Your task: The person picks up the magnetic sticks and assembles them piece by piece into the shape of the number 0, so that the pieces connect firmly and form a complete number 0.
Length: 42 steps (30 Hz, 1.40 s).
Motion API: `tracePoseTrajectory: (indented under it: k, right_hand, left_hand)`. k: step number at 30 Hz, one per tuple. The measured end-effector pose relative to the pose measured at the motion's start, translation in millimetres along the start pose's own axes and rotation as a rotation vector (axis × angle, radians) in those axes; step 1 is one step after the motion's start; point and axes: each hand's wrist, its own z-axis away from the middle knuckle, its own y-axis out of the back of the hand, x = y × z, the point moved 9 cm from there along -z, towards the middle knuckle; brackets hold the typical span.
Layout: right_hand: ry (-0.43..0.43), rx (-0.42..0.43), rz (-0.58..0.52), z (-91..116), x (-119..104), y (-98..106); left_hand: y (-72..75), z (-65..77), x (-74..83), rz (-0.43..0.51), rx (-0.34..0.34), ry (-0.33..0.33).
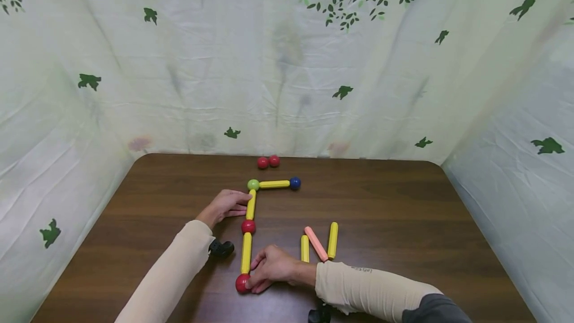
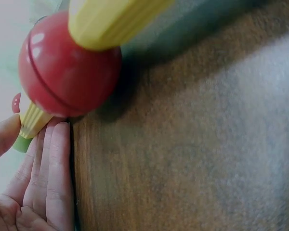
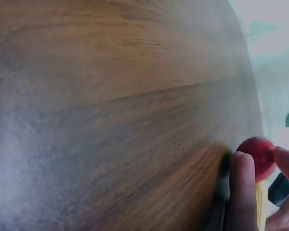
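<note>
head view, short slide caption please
Left hand holds a yellow rod, right hand pinches the red end ball of one rod-and-ball chain.

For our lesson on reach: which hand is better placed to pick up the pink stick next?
Probably the right hand: the pink stick lies near its wrist, though it pinches the bottom red ball. The left hand, holding the upper yellow stick, is farther off.

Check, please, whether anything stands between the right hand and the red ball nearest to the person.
Nothing visible does: the right hand pinches that ball directly. The loose sticks lie farther to the right, not between them.
</note>
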Motion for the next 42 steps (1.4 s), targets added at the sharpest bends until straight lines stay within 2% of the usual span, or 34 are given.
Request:
tracePoseTrajectory:
  k: [15, 23, 27, 30, 38, 42]
  right_hand:
    - [0.025, 0.025, 0.000, 2, -1, 6]
    - [0.099, 0.044, 0.047, 9, -12, 21]
    - [0.142, 0.071, 0.108, 19, -23, 39]
    - [0.166, 0.123, 0.180, 29, -29, 58]
    - [0.192, 0.302, 0.328, 57, -31, 117]
    - [0.215, 0.415, 0.467, 67, -32, 138]
  left_hand:
    - [-1.0, 0.3, -0.1, -0.006, 0.005, -0.001]
    - [-1.6, 1.2, 0.9, -0.019, 0.005, 0.004]
    - [-1.1, 1.9, 1.7, -0.013, 0.006, -0.002]
    - [-0.6, 1.2, 1.9, -0.016, 0.011, -0.006]
    - [-0.4, 1.5, 1.4, -0.043, 0.015, -0.012]
    - [-0.9, 0.9, 1.9, -0.043, 0.014, -0.013]
